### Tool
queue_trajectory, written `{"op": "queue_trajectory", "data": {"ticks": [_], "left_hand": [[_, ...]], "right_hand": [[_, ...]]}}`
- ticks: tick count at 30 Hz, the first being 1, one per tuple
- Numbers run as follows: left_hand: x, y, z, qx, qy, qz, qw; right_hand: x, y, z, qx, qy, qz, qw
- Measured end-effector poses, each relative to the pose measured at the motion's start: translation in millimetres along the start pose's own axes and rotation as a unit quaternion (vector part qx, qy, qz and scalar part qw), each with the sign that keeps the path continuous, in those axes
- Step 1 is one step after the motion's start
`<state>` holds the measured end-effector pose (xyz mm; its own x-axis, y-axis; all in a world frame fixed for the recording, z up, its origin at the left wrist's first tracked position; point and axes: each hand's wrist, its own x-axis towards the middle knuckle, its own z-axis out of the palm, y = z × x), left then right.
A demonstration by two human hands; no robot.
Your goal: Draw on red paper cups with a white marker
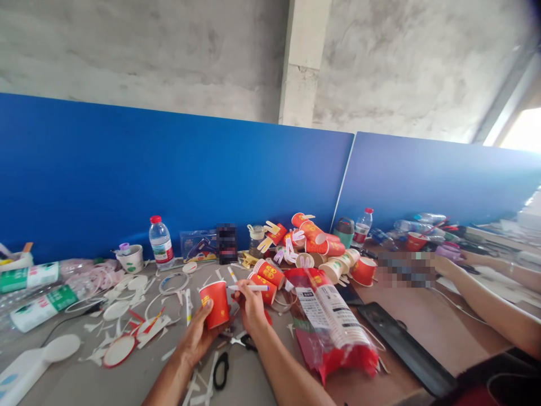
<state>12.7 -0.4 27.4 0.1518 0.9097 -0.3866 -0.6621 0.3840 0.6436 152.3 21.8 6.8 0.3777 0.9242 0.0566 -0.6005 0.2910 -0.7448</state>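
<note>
Held above the desk [122, 389], near its front centre: red paper cup [216, 307], close to upright with a slight tilt, mouth upward. Gripped from the left and below by the left hand [200, 330], thumb laid on the printed wall, fingers curled around the far side and partly hidden. In the right hand [252, 307]: white marker [257, 288], pinched between the fingers, roughly level, purple end to the right, opposite end directed at the cup wall. Cannot tell whether contact exists between marker and cup.

Below and between the forearms: black-handled scissors [221, 371], partly covered by the right arm. Just behind the right hand: red cups [268, 276], lying on their sides. Further right: plastic bag of nested cups [333, 316]. Behind the bag: heap of cups [315, 232], some with hand-shaped paper cutouts attached. To the left: paper scraps [150, 324], red-rimmed disc [119, 351] and, near the blue partition [169, 169], upright water bottle [161, 245] with red cap. At far right: another person's forearm [486, 301], well apart from both hands.
</note>
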Motion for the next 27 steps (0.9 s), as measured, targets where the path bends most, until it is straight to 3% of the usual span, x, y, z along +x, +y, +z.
{"op": "queue_trajectory", "data": {"ticks": [11,27], "left_hand": [[2,3,0,0.009,-0.033,-0.023,0.999],[-7,5,8,-0.004,0.002,-0.016,1.0]], "right_hand": [[-3,0,2,-0.005,-0.021,0.003,1.0],[-1,-1,0,-0.007,0.002,0.009,1.0]]}}
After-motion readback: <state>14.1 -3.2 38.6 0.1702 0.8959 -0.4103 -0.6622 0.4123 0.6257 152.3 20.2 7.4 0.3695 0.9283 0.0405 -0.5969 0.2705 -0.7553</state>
